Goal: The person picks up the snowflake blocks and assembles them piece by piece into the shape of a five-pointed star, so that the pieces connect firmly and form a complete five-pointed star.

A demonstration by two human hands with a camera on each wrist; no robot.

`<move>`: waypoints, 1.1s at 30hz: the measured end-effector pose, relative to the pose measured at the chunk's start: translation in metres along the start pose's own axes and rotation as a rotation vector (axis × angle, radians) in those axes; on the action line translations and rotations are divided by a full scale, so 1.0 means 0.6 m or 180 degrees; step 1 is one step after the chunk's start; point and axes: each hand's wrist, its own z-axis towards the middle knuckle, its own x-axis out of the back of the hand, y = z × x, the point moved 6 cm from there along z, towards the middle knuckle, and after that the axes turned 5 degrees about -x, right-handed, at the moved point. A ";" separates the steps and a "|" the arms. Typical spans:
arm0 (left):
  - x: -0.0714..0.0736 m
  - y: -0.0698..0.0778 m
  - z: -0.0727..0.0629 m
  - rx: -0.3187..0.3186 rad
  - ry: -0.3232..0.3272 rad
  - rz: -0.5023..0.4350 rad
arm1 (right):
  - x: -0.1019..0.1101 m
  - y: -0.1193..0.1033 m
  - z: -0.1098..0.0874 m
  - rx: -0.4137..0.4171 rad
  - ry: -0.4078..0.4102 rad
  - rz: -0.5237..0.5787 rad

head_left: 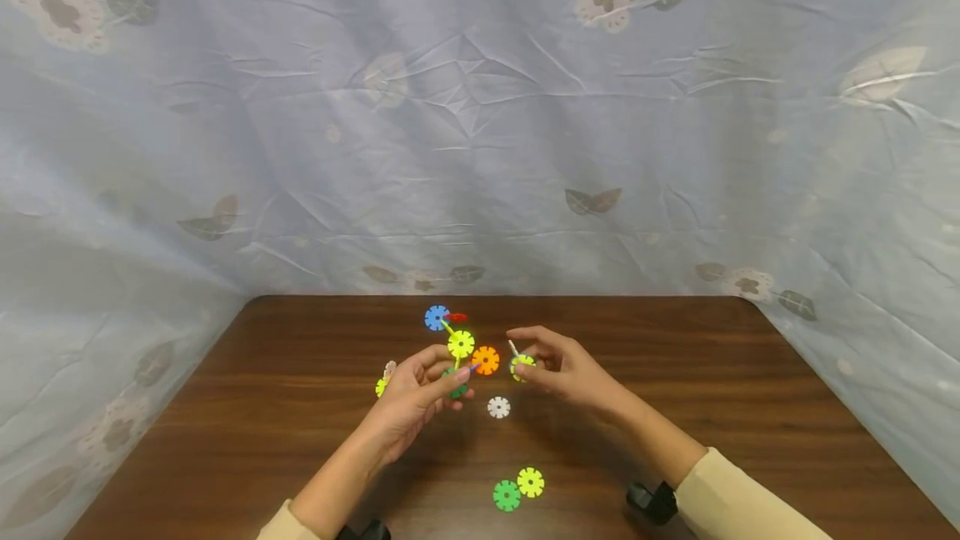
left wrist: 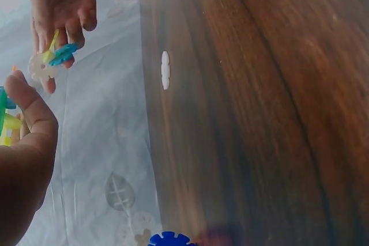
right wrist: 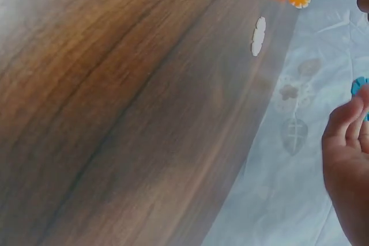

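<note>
Cream sleeves (head_left: pixel 738 494), nearest the camera, enter at the lower border. The left hand (head_left: pixel 420 390) pinches a chain of linked toothed discs (head_left: pixel 467 348), its blue and red end reaching beyond the fingers; the right hand (head_left: pixel 567 367) pinches a smaller disc cluster (head_left: pixel 522 360) just beside it. A white disc (head_left: pixel 493 412) lies between and below. The brown wood-grained surface (head_left: pixel 300 415) extends sideways past both hands; its round-cornered far edge meets grey leaf-patterned cloth (head_left: pixel 480 165).
</note>
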 end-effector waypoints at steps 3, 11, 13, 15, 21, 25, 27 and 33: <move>-0.001 -0.001 -0.001 0.0009 -0.0004 0.0013 | 0.001 0.003 -0.004 -0.0077 -0.0032 0.0333; -0.004 -0.003 -0.003 0.0071 0.0039 0.0004 | -0.001 0.011 -0.006 -0.0146 -0.0138 0.0726; -0.005 -0.004 -0.003 0.0082 0.0035 0.0001 | -0.004 0.013 -0.005 -0.0173 -0.0194 0.0751; -0.005 -0.006 -0.003 0.0089 0.0037 -0.0002 | -0.005 0.016 -0.006 -0.0222 -0.0217 0.0677; -0.007 -0.009 -0.002 0.0088 0.0012 0.0019 | -0.003 0.018 -0.010 -0.0378 -0.0078 0.0402; -0.009 -0.013 -0.001 0.0109 0.0006 0.0015 | -0.001 0.016 -0.014 -0.0405 0.0017 0.0434; -0.009 -0.015 0.000 0.0117 0.0004 0.0012 | 0.000 0.014 -0.016 -0.0387 0.0073 0.0437; -0.014 -0.016 0.000 0.0099 -0.0043 0.0009 | -0.001 0.011 -0.022 -0.0358 0.0236 0.0456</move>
